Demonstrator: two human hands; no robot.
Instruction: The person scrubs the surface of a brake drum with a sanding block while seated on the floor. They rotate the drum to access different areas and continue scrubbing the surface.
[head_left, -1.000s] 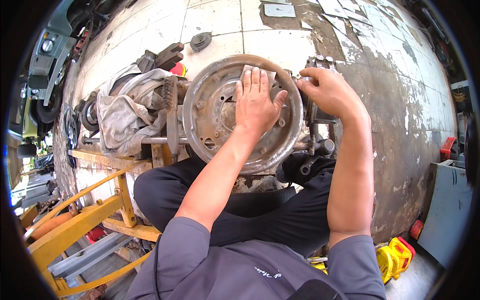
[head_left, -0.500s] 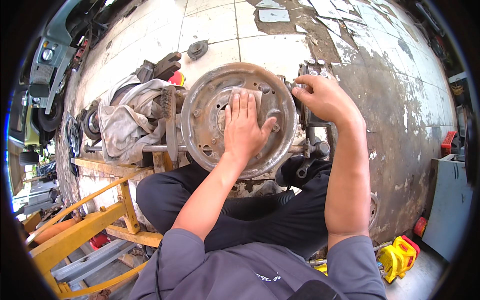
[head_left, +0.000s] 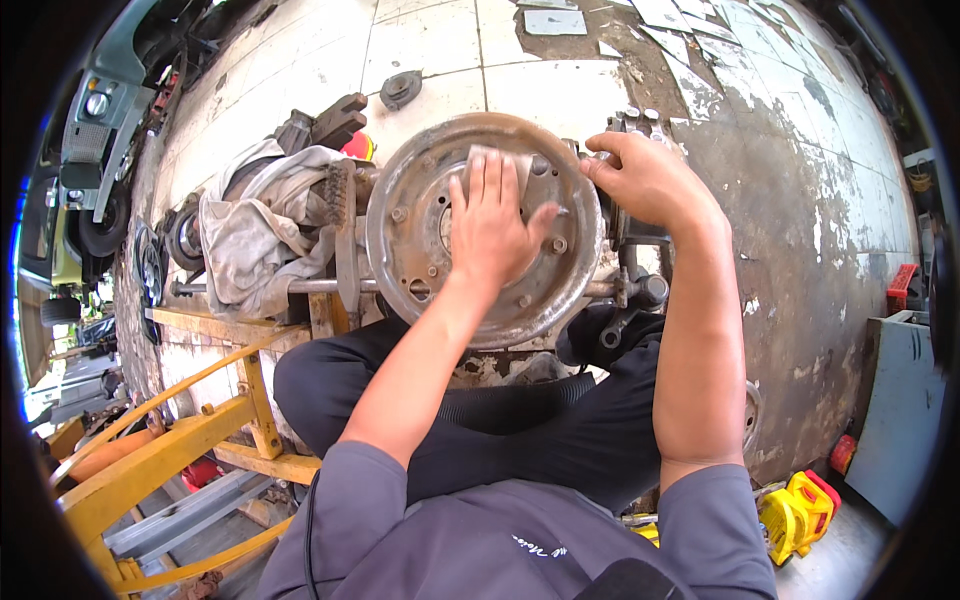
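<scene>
A round, rusty brake backing plate (head_left: 400, 250) stands in front of me on an axle, with holes and bolts across its face. My left hand (head_left: 492, 225) lies flat on it, fingers stretched out, pressing a tan square sheet (head_left: 522, 168) that looks like sandpaper against the upper middle. At the plate's right rim, my right hand (head_left: 640, 178) has its thumb and forefinger on the edge; the other fingers curl under, partly hidden. A wire brush (head_left: 343, 235) leans upright just left of the plate, beside a grey rag (head_left: 255, 235) draped over the axle.
Lower left stands a yellow metal frame (head_left: 170, 455). A small round metal part (head_left: 401, 90) lies on the tiles beyond the plate. To the right are a grey-blue cabinet (head_left: 897, 410) and a yellow-and-red object (head_left: 800, 515). Broken tiles (head_left: 556, 22) lie at the far side.
My left hand has slid the sheet slightly farther up the plate, away from me. My right hand stays at the right rim. The whole view has shifted a little.
</scene>
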